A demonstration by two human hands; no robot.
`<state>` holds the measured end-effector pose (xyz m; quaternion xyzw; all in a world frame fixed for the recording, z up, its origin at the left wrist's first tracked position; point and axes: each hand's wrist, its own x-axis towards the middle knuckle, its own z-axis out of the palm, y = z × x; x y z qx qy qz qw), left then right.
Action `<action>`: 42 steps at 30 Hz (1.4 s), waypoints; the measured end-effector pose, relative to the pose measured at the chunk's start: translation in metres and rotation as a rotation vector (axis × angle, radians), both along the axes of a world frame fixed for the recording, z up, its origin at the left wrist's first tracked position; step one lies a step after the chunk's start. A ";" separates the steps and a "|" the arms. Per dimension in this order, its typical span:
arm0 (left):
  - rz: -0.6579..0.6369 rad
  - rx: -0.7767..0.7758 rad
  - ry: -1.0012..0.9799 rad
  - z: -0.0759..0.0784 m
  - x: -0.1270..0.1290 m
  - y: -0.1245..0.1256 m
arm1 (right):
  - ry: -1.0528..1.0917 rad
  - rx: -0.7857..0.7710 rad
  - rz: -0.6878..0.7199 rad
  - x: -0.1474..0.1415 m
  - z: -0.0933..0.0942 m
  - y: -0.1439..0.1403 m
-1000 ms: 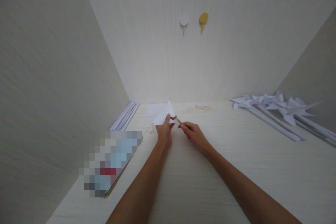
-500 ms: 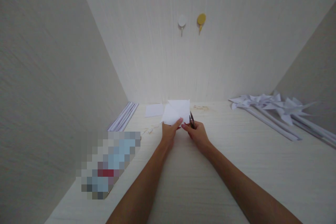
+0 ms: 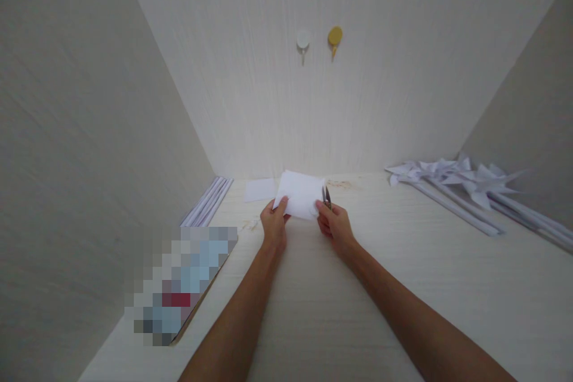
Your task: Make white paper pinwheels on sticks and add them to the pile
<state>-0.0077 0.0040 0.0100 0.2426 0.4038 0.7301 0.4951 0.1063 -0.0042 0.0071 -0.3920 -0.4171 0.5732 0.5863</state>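
Both hands hold a white sheet of paper [image 3: 300, 192] a little above the pale wooden table [image 3: 340, 304]. My left hand [image 3: 274, 226] pinches the sheet's lower left corner. My right hand [image 3: 335, 225] grips the lower right edge with its thumb and also holds small scissors [image 3: 326, 196], whose blades point up beside the paper. Whether the blades touch the sheet is unclear.
A second white sheet [image 3: 260, 189] lies flat behind the hands. White paper strips [image 3: 207, 200] lean along the left wall. Several white paper pinwheels on sticks [image 3: 465, 186] lie at the right. A blurred flat item [image 3: 183, 280] lies at the left. Two hooks [image 3: 319, 40] hang on the back wall.
The folded paper has been opened out and is now held at both lower corners. The scissors have swung from pointing left to pointing up. The hands have drawn apart.
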 end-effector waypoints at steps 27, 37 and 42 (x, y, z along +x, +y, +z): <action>-0.159 0.023 -0.076 0.005 0.013 -0.008 | -0.128 0.069 0.205 -0.001 -0.004 -0.002; -0.144 0.043 -0.014 0.006 0.013 -0.009 | -0.201 0.075 0.194 -0.001 -0.004 -0.001; -0.119 0.031 0.055 0.002 0.012 -0.007 | -0.263 0.082 0.176 0.000 -0.005 -0.001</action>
